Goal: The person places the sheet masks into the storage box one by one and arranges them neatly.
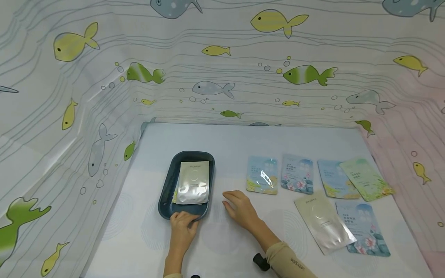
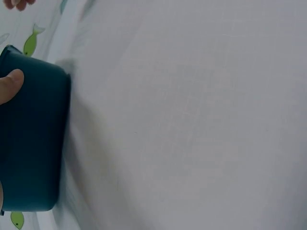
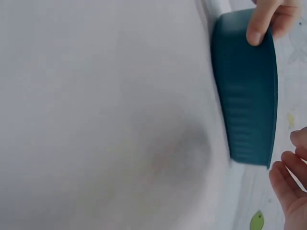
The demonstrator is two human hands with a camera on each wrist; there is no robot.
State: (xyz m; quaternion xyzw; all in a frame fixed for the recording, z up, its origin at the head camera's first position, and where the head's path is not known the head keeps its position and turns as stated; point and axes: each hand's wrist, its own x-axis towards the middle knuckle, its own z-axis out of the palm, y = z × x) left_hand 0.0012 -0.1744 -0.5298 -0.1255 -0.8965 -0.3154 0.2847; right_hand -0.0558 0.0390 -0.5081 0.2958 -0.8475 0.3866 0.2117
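Note:
A dark teal tray (image 1: pixel 166 185) stands on the left part of the table in the head view. My left hand (image 1: pixel 183 228) grips its near rim, the thumb against the outer wall, as the thumb (image 2: pixel 12 85) in the left wrist view shows. Inside the tray lies a shiny gold sachet (image 1: pixel 193 181), with a yellowish edge of another sachet under it. My right hand (image 1: pixel 242 210) hovers to the right of the tray, apart from it, with its fingers loosely extended and nothing held. In the right wrist view the right hand's fingers (image 3: pixel 283 184) are close to the tray wall (image 3: pixel 244 96).
To the right lie several flat sachets: a blue-yellow one (image 1: pixel 262 175), a blue floral one (image 1: pixel 297 173), another blue one (image 1: pixel 337 179) under a green one (image 1: pixel 365 179), and a gold one (image 1: pixel 323 222) overlapping a floral one (image 1: pixel 368 229). A black object (image 1: pixel 260 262) is by the right sleeve.

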